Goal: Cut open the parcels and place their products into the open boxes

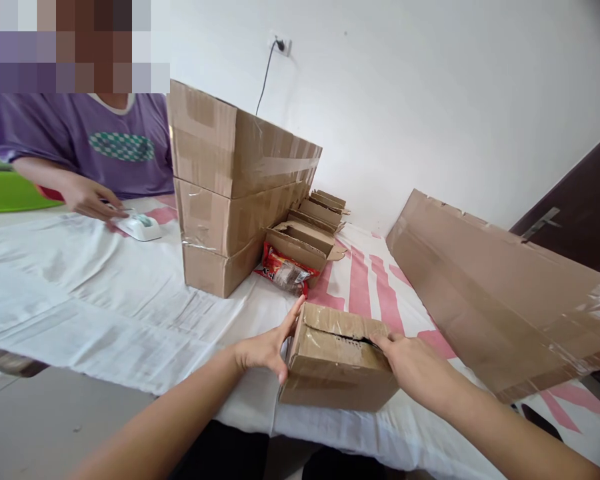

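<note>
A small cardboard box stands near the table's front edge, its top flaps almost meeting, with a dark gap along the seam. My left hand is at the box's left side, thumb and fingers spread apart. At the right end of the seam, my right hand has its fingers closed on the flap edge; some fingertips are hidden. Just beyond the box lies a red snack packet with a clear window showing something brown. It leans by an open cardboard box.
Long taped cartons are stacked at centre-left, with more open boxes behind. A large cardboard panel stands on the right. Across the table, another person's hand touches a white tape dispenser. A white-and-pink cloth covers the table.
</note>
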Motion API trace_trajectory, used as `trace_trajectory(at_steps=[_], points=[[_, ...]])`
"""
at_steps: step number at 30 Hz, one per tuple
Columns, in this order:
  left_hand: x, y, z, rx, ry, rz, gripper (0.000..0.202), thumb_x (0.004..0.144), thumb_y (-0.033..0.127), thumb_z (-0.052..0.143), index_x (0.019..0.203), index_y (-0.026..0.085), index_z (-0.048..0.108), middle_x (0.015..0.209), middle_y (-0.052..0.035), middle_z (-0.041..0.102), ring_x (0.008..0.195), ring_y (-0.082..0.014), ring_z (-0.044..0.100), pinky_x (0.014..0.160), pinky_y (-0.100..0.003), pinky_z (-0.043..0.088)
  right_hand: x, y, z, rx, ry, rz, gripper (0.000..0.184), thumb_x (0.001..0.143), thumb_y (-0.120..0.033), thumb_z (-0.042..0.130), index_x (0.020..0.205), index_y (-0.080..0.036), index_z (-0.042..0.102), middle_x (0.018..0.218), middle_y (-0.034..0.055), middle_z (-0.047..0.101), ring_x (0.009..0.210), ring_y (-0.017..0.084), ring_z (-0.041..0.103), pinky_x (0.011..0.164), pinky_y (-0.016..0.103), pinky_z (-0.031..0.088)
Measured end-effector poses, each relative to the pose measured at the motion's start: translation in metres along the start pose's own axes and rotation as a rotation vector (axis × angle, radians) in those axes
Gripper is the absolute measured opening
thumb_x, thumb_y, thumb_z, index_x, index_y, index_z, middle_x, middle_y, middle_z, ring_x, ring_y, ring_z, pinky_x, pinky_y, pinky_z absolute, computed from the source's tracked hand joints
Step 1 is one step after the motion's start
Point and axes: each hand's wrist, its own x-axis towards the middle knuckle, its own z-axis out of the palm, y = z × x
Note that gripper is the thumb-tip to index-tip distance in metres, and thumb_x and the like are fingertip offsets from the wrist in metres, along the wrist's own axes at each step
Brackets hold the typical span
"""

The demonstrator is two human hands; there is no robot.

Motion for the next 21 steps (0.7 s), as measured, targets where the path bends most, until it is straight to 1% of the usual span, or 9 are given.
trace_trajectory(at_steps=[2, 4, 7, 10, 13, 15, 17, 21], points=[[-0.001, 0.001, 0.001, 0.029, 0.01, -0.002, 0.152, 0.05, 0.069, 0.081, 0.149, 0.029, -0.027, 0.163, -0.017, -0.012, 0.149, -0.0412, -0.008, 0.117, -0.058, -0.008, -0.002, 0.001, -0.003, -0.041, -0.011, -0.021, 0.062, 0.082, 0.0, 0.038, 0.135, -0.028, 0.053, 0.098, 0.0088, 0.07, 0.078, 0.021, 0.069, 0.059, 0.028, 0.036], [-0.001, 0.003, 0.0, 0.03, 0.019, -0.004, 0.147, 0.056, 0.064, 0.082, 0.151, 0.028, -0.024, 0.164, -0.0179, -0.006, 0.149, -0.0418, -0.007, 0.117, -0.06, -0.006, -0.006, 0.007, -0.007, -0.077, -0.011, -0.049, 0.062, 0.083, 0.001, 0.037, 0.135, -0.026, 0.054, 0.096, 0.0096, 0.07, 0.08, 0.022, 0.069, 0.061, 0.029, 0.037], [0.0, 0.005, -0.001, 0.018, 0.033, 0.0, 0.14, 0.061, 0.059, 0.083, 0.153, 0.026, -0.017, 0.164, -0.0179, 0.0, 0.149, -0.0423, -0.008, 0.118, -0.061, -0.003, -0.012, 0.018, -0.014, -0.12, -0.014, -0.07, 0.062, 0.079, 0.003, 0.038, 0.129, -0.027, 0.06, 0.087, 0.0078, 0.07, 0.077, 0.022, 0.068, 0.058, 0.028, 0.034], [0.001, 0.007, -0.002, 0.016, 0.029, -0.005, 0.137, 0.061, 0.057, 0.083, 0.154, 0.026, -0.013, 0.164, -0.0155, -0.003, 0.147, -0.042, -0.015, 0.118, -0.061, -0.003, -0.016, 0.023, -0.018, -0.144, -0.019, -0.075, 0.062, 0.075, 0.005, 0.038, 0.121, -0.027, 0.065, 0.081, 0.0062, 0.069, 0.07, 0.021, 0.067, 0.055, 0.028, 0.031], [0.001, 0.007, -0.003, 0.007, 0.014, -0.001, 0.136, 0.062, 0.056, 0.083, 0.154, 0.027, -0.012, 0.165, -0.0127, -0.011, 0.145, -0.0414, -0.023, 0.118, -0.061, -0.004, -0.014, 0.018, -0.018, -0.157, -0.015, -0.094, 0.058, 0.074, 0.004, 0.038, 0.116, -0.024, 0.066, 0.083, 0.0078, 0.071, 0.074, 0.023, 0.068, 0.056, 0.029, 0.032], [0.001, 0.007, -0.004, -0.01, 0.006, -0.004, 0.136, 0.062, 0.056, 0.083, 0.154, 0.028, -0.012, 0.164, -0.0116, -0.014, 0.145, -0.041, -0.023, 0.118, -0.06, -0.003, -0.012, 0.013, -0.017, -0.167, -0.02, -0.096, 0.056, 0.075, 0.004, 0.038, 0.115, -0.022, 0.066, 0.086, 0.0088, 0.072, 0.078, 0.024, 0.069, 0.058, 0.03, 0.034], [0.0, 0.006, -0.004, -0.02, 0.004, -0.009, 0.136, 0.061, 0.055, 0.084, 0.154, 0.029, -0.012, 0.165, -0.0107, -0.014, 0.146, -0.0404, -0.022, 0.119, -0.06, -0.002, -0.012, 0.012, -0.017, -0.164, -0.024, -0.089, 0.054, 0.075, 0.004, 0.038, 0.113, -0.022, 0.066, 0.088, 0.0086, 0.072, 0.078, 0.024, 0.069, 0.058, 0.029, 0.034], [0.001, 0.006, -0.004, -0.018, 0.011, -0.003, 0.137, 0.061, 0.055, 0.084, 0.154, 0.028, -0.012, 0.165, -0.012, -0.01, 0.146, -0.0409, -0.02, 0.118, -0.06, -0.003, -0.02, 0.02, -0.02, -0.166, -0.019, -0.076, 0.053, 0.072, 0.006, 0.039, 0.107, -0.022, 0.068, 0.083, 0.0074, 0.071, 0.074, 0.02, 0.067, 0.056, 0.028, 0.031]])
